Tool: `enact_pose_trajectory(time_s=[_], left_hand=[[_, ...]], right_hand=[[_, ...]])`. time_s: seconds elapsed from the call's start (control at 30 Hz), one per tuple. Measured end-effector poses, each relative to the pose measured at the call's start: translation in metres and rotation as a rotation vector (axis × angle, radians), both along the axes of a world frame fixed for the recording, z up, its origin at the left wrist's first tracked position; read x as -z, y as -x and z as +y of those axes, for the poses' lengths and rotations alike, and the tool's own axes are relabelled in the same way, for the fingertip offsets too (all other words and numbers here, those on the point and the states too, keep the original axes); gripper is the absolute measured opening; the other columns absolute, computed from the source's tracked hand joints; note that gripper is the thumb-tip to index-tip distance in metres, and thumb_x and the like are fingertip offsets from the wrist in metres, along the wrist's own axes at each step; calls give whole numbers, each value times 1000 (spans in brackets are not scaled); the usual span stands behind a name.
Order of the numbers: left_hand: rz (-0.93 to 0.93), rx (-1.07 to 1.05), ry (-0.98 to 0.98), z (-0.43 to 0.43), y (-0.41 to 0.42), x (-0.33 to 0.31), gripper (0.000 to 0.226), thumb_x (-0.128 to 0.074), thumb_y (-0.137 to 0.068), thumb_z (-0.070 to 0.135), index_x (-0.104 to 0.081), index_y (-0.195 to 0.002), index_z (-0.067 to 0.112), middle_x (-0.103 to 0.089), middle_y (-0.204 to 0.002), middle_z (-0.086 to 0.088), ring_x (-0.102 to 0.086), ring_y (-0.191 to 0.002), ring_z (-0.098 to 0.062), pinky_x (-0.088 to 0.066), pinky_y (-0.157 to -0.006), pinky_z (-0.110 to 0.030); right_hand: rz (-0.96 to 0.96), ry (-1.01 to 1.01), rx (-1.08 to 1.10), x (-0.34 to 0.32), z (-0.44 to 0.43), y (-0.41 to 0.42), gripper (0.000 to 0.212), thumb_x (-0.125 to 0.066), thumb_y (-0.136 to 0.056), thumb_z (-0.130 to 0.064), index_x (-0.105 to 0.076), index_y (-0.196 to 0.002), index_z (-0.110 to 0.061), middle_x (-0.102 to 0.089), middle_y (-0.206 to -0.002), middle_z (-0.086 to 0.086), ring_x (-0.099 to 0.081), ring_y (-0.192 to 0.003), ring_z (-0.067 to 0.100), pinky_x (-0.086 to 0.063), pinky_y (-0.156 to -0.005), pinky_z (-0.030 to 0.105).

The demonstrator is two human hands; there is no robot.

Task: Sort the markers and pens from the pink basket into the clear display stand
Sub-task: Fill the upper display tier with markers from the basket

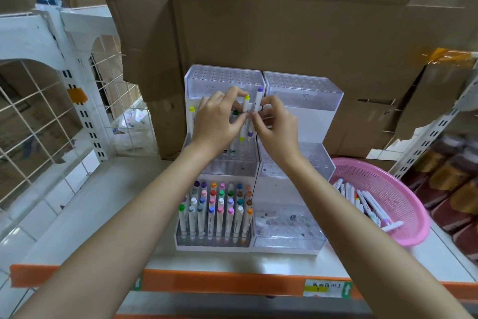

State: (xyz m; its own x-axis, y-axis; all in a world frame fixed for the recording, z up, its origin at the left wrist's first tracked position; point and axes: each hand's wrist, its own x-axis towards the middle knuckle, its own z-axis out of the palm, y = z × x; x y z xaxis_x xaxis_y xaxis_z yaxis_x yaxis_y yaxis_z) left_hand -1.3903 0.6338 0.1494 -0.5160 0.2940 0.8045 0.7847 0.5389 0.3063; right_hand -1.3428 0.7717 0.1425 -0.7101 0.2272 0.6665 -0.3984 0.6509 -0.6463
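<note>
A clear tiered display stand [305,236] stands on the shelf in front of me. Its lower left tier holds several markers [216,211] with coloured caps. Over the middle left tier, my left hand [219,122] pinches a yellow-capped marker [244,111] held upright. Beside it my right hand [275,124] pinches a purple-capped marker [256,104], also upright. A few markers stand in the middle tier, partly hidden behind my left hand, with a yellow-capped one [192,119] at its left. The pink basket [395,189] at the right holds several white markers [362,199].
Large cardboard boxes [284,29] stand close behind the stand. A white wire-grid rack [38,117] lies to the left and a shelf upright [434,132] to the right. The shelf's orange front edge [232,282] runs below my arms.
</note>
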Motion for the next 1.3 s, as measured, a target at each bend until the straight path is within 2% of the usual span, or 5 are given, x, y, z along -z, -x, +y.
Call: enact_pose_trajectory(time_s=[0.23, 0.6, 0.87, 1.17, 1.3], left_hand=[[30, -18, 71, -3, 1, -2, 21, -66, -84, 27, -59, -100, 15, -67, -79, 9, -58, -82, -18, -36, -75, -34], [140, -66, 244, -7, 3, 10, 22, -67, -78, 28, -59, -91, 13, -62, -89, -1, -54, -90, -26, -30, -75, -33], [203, -121, 279, -8, 4, 11, 27, -70, -77, 28, -60, -95, 11, -58, -98, -8, -51, -93, -27, -36, -76, -34], [154, -97, 264, -12, 1, 11, 22, -66, -78, 21, -61, -98, 12, -59, -97, -4, -54, -93, -26, -40, -75, -37], [122, -92, 261, -13, 2, 9, 22, -65, -79, 18, -61, -101, 13, -59, -99, -3, -53, -96, -24, -38, -78, -35]], right_hand=[[18, 4, 9, 2, 0, 1, 13, -64, -90, -14, -52, -93, -14, -61, -67, -6, -59, -56, 0, -48, -54, 16], [43, -58, 47, 8, 3, 2, 16, -64, -90, -11, -56, -101, -3, -64, -80, 1, -63, -67, 14, -56, -62, 33], [-3, -51, 58, 10, 2, 1, 19, -69, -88, -14, -55, -98, -5, -62, -78, 1, -62, -67, 14, -56, -64, 31], [-49, -157, 61, 11, -5, -9, 59, -66, -84, -2, -43, -136, -19, -63, -69, 3, -63, -64, 20, -55, -64, 42], [-44, -192, 59, 9, -5, -7, 54, -65, -85, -2, -47, -133, -19, -61, -69, 3, -62, -66, 21, -55, -66, 44]])
